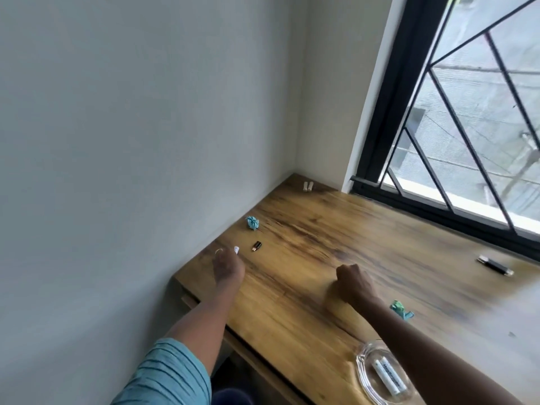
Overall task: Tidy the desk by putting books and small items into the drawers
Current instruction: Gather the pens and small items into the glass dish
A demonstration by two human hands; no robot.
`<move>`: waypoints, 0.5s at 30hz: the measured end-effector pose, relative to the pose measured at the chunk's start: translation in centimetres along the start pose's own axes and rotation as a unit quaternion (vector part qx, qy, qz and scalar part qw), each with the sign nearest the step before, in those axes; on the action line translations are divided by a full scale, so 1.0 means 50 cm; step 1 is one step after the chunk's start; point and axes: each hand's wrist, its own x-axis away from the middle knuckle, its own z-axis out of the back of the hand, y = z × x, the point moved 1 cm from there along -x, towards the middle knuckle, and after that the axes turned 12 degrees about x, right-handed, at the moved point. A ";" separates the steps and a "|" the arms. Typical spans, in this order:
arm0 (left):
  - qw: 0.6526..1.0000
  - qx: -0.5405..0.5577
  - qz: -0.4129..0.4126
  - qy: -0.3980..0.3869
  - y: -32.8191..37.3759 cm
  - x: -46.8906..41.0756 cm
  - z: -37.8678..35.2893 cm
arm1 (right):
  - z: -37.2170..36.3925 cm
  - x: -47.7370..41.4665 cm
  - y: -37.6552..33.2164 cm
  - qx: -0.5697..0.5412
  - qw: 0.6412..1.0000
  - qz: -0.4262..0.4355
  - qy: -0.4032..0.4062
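wooden desk [365,244]; left hand [228,267] at its 9 o'clock edge, fingers foreshortened, cannot tell if apart or pinching; small white item [236,249] at its fingertips; black adapter [256,246] just beside at 3 o'clock; teal wad [252,223] at 12; right hand [353,283] mid-desk, fingers curled in a fist; glass dish [365,361] with two batteries [387,377] at 5 o'clock

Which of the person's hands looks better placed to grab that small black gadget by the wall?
Left, most likely. The left hand is stretched out just short of the black gadget; the right hand rests fisted nearer the middle of the desk, farther from it.
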 end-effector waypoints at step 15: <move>0.993 0.109 0.034 -0.040 0.101 0.337 -0.107 | 0.037 0.113 0.146 -0.240 0.966 -0.101 0.014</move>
